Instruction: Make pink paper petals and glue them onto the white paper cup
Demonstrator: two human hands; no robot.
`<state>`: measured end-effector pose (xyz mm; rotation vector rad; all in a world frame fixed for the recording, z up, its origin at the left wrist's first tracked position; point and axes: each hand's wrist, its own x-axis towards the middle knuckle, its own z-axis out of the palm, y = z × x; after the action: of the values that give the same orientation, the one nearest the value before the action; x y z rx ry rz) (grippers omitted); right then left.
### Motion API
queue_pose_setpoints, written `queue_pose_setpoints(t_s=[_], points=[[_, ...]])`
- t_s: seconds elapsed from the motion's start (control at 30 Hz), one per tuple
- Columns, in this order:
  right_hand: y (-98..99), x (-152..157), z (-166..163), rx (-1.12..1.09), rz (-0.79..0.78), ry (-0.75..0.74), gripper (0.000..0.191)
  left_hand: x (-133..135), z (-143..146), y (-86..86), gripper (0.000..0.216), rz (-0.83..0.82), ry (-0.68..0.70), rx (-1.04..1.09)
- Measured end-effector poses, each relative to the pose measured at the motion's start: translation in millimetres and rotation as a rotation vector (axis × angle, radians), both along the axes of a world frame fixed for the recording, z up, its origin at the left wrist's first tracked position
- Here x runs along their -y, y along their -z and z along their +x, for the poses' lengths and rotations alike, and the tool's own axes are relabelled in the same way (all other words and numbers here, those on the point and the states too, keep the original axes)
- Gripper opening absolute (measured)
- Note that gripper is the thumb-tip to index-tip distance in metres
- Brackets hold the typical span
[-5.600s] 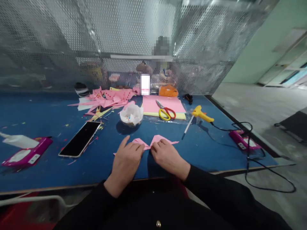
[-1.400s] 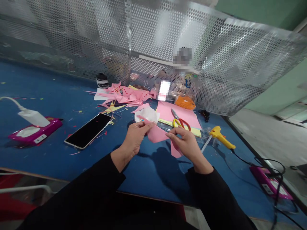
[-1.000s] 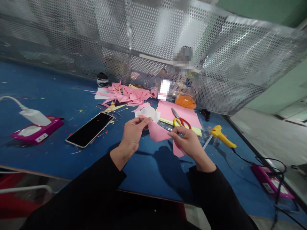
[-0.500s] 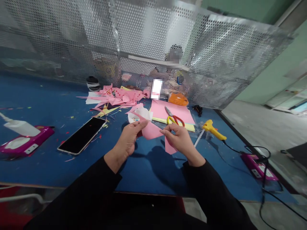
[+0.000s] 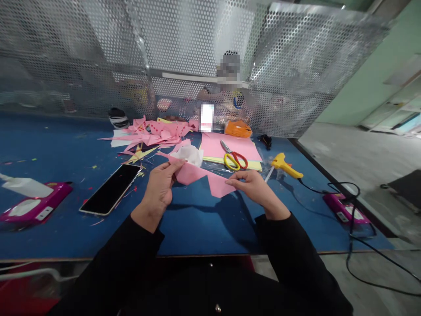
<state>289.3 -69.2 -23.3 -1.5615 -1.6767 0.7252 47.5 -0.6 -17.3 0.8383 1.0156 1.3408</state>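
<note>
A cut piece of pink paper point(image 5: 190, 174) stretches between my two hands above the blue table, with a notch in its lower edge. My left hand point(image 5: 158, 186) pinches its left end between thumb and fingers. On the other end, my right hand point(image 5: 248, 186) grips the paper with thumb and fingertips. Behind the paper lies a crumpled white item point(image 5: 190, 154), partly covered. Scissors with one yellow and one red handle point(image 5: 234, 159) rest on a stack of pink and yellow sheets point(image 5: 230, 147) just beyond my right hand.
Pink paper scraps point(image 5: 161, 132) pile up at the back. A phone point(image 5: 112, 189) and a purple power strip point(image 5: 41, 204) lie left. Right are a yellow glue gun point(image 5: 286, 166) and another purple strip point(image 5: 345, 210) with cables. A perforated screen point(image 5: 190, 48) stands behind; a person sits beyond it.
My hands have moved apart, and the pink paper is now spread out between them, showing the notch. The view has shifted slightly.
</note>
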Motion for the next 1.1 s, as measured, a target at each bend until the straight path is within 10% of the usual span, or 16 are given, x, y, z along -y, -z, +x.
queue_pose_setpoints(t_s=[0.4, 0.63, 0.8, 1.0, 1.1], points=[[-5.6, 37, 24, 0.333, 0.323, 0.550, 0.028, -5, -7, 0.0, 0.011, 0.007, -0.086, 0.028], [0.2, 23, -19, 0.334, 0.375, 0.146, 0.013, 9, 0, 4.5, 0.024, 0.047, 0.013, -0.015], [3.1, 43, -11, 0.370, 0.390, 0.157, 0.019, 15, -6, 7.1, 0.037, 0.139, 0.037, -0.140], [-2.0, 92, 6, 0.800, 0.536, 0.492, 0.022, 37, -6, 0.8, 0.019, 0.678, -0.333, -0.632], [-0.3, 108, -9, 1.035, 0.496, 0.486, 0.026, 57, 9, 2.5, 0.019, 0.998, -0.051, -0.923]])
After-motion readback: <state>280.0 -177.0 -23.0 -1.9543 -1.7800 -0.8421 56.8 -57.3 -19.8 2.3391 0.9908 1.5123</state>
